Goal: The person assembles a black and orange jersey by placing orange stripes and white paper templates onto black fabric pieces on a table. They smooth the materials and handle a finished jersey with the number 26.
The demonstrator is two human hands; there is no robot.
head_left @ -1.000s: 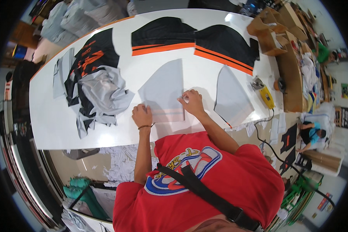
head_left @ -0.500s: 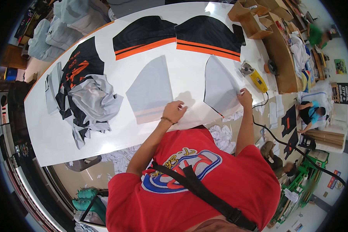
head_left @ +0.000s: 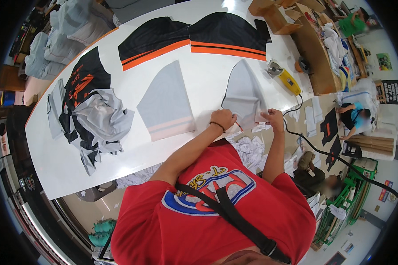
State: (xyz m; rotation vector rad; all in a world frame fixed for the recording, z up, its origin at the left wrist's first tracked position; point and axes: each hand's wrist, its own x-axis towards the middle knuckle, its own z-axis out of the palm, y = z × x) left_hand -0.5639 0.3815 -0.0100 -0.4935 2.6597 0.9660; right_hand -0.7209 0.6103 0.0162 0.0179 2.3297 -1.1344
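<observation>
A grey cut fabric piece (head_left: 244,90) with a dark left edge lies on the white table, its near part rumpled and lifted. At its lower left edge my left hand (head_left: 224,119) is closed on the cloth, a bracelet round the wrist. My right hand (head_left: 274,119) pinches its lower right corner. Beside it on the left lies a second grey fabric piece (head_left: 167,101), flat, with faint pale-orange bands near its lower edge. Two black fabric pieces (head_left: 157,42) with orange bands lie farther back; the right one's edge meets the left one's.
A yellow electric cloth cutter (head_left: 287,81) stands at the right, its black cable (head_left: 323,152) running off the table. A heap of black and grey cloth (head_left: 99,112) covers the left side. Cardboard boxes (head_left: 281,20) stand at the far right. Other people work beyond the table.
My left hand has moved right from beside the left grey piece onto the right one. The right hand has come slightly nearer, and the cloth between them is now creased and lifted.
</observation>
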